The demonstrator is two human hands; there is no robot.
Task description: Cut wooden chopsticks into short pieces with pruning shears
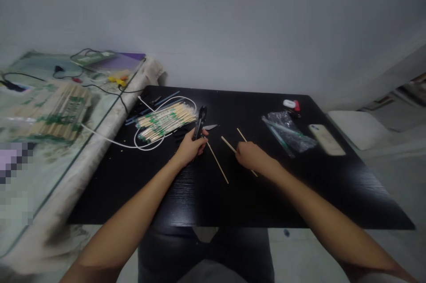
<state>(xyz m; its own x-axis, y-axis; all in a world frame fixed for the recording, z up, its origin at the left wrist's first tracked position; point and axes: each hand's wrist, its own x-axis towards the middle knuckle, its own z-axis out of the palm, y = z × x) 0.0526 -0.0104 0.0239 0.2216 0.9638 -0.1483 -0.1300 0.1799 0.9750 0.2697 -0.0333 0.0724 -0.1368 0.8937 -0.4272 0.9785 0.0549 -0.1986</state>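
Observation:
In the head view, my left hand [190,149] is closed around a dark plier-like tool [200,121] held upright; its exact kind is unclear. A thin wooden chopstick [218,164] slants from beside those fingers toward the table's front. My right hand [251,155] is closed on another chopstick [229,144], whose end sticks out to the left. Under or through that same hand runs a further stick [242,134]; I cannot tell whether it is gripped or lies on the table. A pointed silver blade [210,127] shows just beyond my left fingers.
Packs of wrapped chopsticks [166,119] and a looped white cable [149,149] occupy the black table's [213,212] left. Plastic wrappers [286,132], a phone [326,140] and a white case [289,103] lie right. More bundled chopsticks [63,109] rest on the glass-topped surface at left.

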